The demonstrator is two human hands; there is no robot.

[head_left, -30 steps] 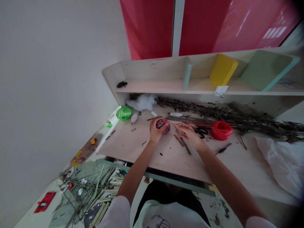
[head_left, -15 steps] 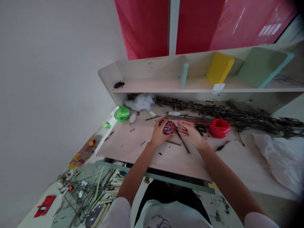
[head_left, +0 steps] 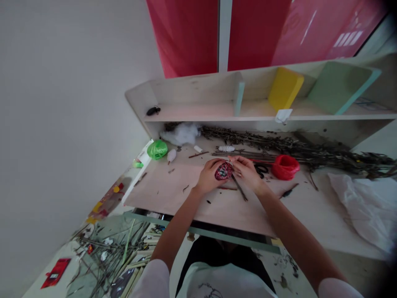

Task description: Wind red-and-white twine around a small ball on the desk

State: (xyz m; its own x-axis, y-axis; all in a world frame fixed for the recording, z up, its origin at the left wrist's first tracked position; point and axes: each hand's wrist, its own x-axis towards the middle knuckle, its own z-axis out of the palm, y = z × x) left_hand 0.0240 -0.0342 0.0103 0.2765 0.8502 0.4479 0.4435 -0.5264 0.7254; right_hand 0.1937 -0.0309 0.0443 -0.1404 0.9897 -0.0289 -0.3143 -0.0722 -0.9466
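Observation:
My left hand (head_left: pixel 207 177) is wrapped round a ball of red, white and dark green yarn (head_left: pixel 223 170), held just above the desk. At the ball's right side my right hand (head_left: pixel 247 173) has its fingertips pinched together near the yarn. Whatever lies between those fingertips is too small to make out. A thin dark stick (head_left: pixel 240 188) slants down from beside the ball, between the hands. Another short twig (head_left: pixel 227 188) lies under the ball. Black-handled scissors (head_left: pixel 261 169) are just right of my right hand, partly hidden by it.
A roll of red plastic twine (head_left: pixel 285 167) and a green one (head_left: pixel 157 149) stand on the desk (head_left: pixel 173 203). Dried branches (head_left: pixel 279 142) run along the back beneath a shelf (head_left: pixel 192 111). White fluff (head_left: pixel 182 133) and a thread spool (head_left: pixel 226 148) lie there. Clear plastic (head_left: pixel 362 203) covers the right.
My left hand has turned the yarn ball slightly and brought it a little right, closer to my right hand. The right hand's fingers have drawn in toward the ball's top.

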